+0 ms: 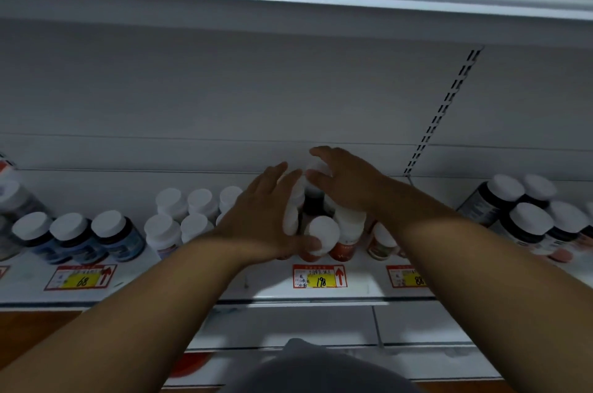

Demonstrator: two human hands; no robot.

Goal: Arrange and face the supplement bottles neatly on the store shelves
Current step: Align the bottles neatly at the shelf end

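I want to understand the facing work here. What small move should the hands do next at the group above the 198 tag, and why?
Probably press the cluster together and square it. The left hand and right hand flank the red-labelled bottles above the 198 price tag, and these stand unevenly, unlike the tidy white bottles beside them.

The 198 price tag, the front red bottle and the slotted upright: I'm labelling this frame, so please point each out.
198 price tag (pixel 321 281), head view, on its yellow patch.
Front red bottle (pixel 324 232), head view, on its white cap.
Slotted upright (pixel 444 110), head view, midway along the strip.
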